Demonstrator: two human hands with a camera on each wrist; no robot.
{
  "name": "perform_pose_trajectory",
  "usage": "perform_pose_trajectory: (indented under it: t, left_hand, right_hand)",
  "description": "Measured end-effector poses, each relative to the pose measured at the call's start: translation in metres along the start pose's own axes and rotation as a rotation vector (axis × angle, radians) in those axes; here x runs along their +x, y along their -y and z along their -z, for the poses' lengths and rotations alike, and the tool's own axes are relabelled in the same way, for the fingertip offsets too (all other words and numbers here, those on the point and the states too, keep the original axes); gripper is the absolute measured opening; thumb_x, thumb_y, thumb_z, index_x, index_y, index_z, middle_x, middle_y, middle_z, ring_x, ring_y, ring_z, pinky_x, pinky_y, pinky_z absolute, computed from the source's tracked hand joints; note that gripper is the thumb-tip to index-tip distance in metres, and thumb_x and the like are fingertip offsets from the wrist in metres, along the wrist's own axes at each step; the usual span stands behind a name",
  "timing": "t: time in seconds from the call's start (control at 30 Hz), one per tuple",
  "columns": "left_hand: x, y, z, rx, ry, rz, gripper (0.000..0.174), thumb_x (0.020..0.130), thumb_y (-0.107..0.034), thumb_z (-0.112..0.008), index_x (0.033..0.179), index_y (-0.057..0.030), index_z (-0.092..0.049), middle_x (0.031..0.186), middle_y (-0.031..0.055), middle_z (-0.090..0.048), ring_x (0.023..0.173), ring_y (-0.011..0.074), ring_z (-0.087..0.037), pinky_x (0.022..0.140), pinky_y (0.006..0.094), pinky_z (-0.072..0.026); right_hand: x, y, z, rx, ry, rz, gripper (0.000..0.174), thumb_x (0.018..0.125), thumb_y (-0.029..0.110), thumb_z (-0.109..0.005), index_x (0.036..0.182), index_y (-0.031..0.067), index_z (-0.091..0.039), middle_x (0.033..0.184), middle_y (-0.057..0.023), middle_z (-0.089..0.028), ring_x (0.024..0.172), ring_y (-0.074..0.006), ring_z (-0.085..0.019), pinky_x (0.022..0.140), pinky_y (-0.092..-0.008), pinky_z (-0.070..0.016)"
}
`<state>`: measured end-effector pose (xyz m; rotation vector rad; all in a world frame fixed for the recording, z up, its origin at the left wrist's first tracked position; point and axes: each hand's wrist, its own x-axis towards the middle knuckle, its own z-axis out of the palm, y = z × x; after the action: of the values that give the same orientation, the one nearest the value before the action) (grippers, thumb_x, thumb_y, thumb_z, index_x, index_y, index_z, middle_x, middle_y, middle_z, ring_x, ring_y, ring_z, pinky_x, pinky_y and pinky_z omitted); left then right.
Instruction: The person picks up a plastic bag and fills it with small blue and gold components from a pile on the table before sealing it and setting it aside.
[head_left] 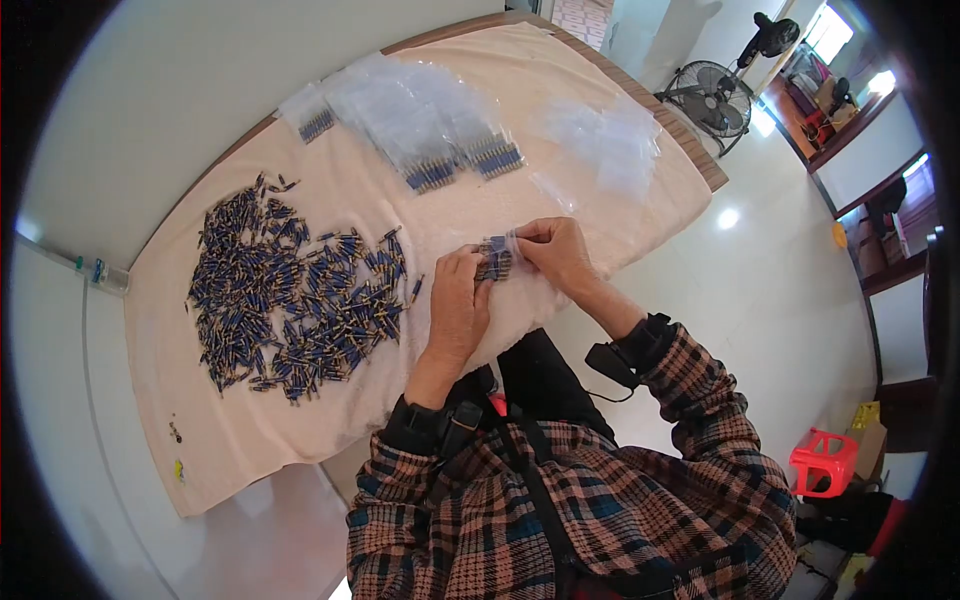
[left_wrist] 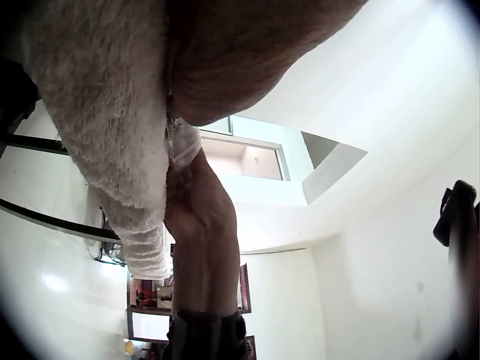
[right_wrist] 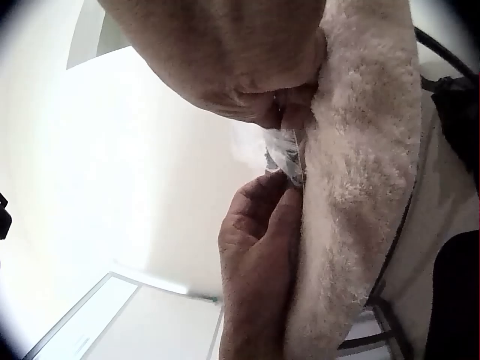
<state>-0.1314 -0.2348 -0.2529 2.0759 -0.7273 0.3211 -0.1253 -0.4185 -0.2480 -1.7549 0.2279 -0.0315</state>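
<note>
Near the front edge of the cloth, both hands hold a small clear plastic bag with a row of small blue pieces with brass-coloured ends inside. My left hand grips the bag's left side, thumb and fingers around the filled part. With thumb and fingertips, my right hand pinches the bag's right end. In the right wrist view, the clear bag spans between the left hand and the nearer right hand. A large pile of loose blue pieces lies left of the hands.
Filled clear bags lie overlapped behind the hands, with a smaller filled one at their left. Flat clear bags are spread at the back right. A pale fleecy cloth covers the table. Beyond stands a black fan.
</note>
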Motion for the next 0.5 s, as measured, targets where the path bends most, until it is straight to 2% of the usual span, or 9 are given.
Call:
perform_pose_trajectory:
  t: [0.13, 0.23, 0.37, 0.5]
  left_hand:
    - [-0.0007, -0.0005, -0.0007, -0.033, 0.017, 0.02, 0.033, 0.071, 0.006, -0.062, 0.102, 0.0011, -0.052, 0.113, 0.0202, -0.055, 0.107, 0.0386, -0.049, 0.092, 0.0423, -0.0401]
    - [0.0002, -0.0019, 0.0, -0.07, 0.005, 0.077, 0.032, 0.071, 0.007, -0.061, 0.102, 0.0005, -0.054, 0.113, 0.0198, -0.056, 0.106, 0.0388, -0.049, 0.092, 0.042, -0.0407]
    - [-0.0006, 0.0009, -0.0005, 0.001, -0.034, -0.069, 0.033, 0.071, 0.008, -0.06, 0.104, 0.0001, -0.057, 0.112, 0.0192, -0.057, 0.105, 0.0383, -0.05, 0.093, 0.0415, -0.0413]
    - [-0.0014, 0.001, -0.0006, 0.02, -0.023, -0.07, 0.037, 0.073, 0.006, -0.059, 0.109, -0.0024, -0.061, 0.114, 0.0168, -0.058, 0.105, 0.0357, -0.051, 0.093, 0.0398, -0.0415]
  right_hand:
    - [0.001, -0.0017, 0.0, -0.016, -0.016, -0.002, 0.012, 0.081, 0.002, -0.067, 0.089, -0.006, -0.068, 0.076, -0.0053, -0.067, 0.061, -0.0075, -0.059, 0.056, -0.0202, -0.0496]
    - [-0.0002, -0.0012, 0.0024, 0.255, -0.034, -0.048, 0.013, 0.08, 0.002, -0.068, 0.09, -0.0069, -0.068, 0.079, -0.0066, -0.067, 0.063, -0.0086, -0.06, 0.058, -0.0208, -0.0507]
    - [-0.0005, -0.0041, 0.0057, 0.348, -0.021, -0.022, 0.015, 0.08, 0.003, -0.069, 0.092, -0.0072, -0.068, 0.08, -0.007, -0.067, 0.064, -0.0092, -0.06, 0.058, -0.0211, -0.0502]
    - [-0.0035, -0.0011, 0.0049, 0.263, 0.01, -0.019, 0.015, 0.08, 0.002, -0.069, 0.091, -0.0073, -0.068, 0.079, -0.0066, -0.067, 0.063, -0.0086, -0.059, 0.057, -0.021, -0.0499]
